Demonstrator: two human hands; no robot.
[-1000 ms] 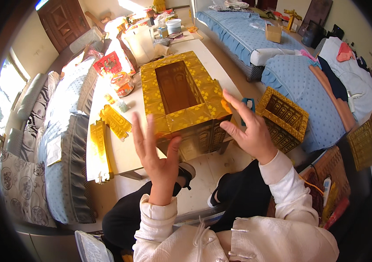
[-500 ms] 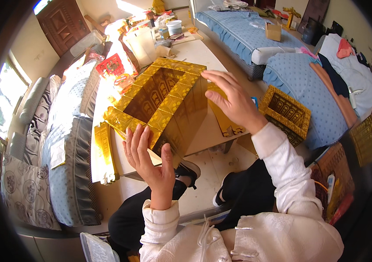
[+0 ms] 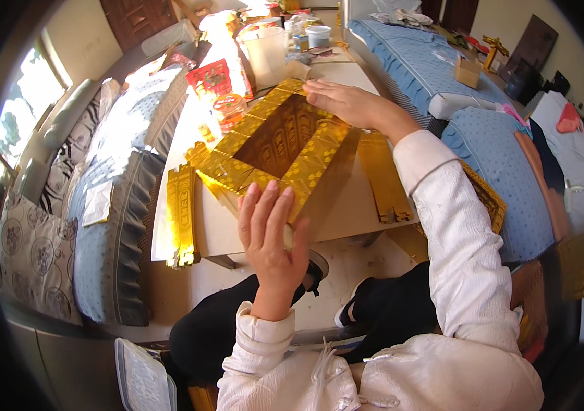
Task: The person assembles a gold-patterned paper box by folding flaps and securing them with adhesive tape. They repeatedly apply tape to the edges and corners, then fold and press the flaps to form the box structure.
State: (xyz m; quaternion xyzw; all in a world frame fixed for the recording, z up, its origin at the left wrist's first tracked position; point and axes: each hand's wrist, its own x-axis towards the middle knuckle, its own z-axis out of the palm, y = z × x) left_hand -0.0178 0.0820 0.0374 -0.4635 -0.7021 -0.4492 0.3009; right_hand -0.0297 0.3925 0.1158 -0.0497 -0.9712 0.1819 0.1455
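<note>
Gold foil box (image 3: 282,147) is tilted at the table's (image 3: 347,212) near edge, steadied by the flat, unclenched left hand (image 3: 271,233); the right hand (image 3: 347,103) presses its far rim. Foil could likely crease if pressed unevenly.

You're in a home living room used for craft work: a cushioned sofa (image 3: 110,205) with patterned pillows sits left under a sunny window (image 3: 14,123), blue-covered seating (image 3: 429,61) runs far right, a wooden door (image 3: 138,20) stands far left.
</note>
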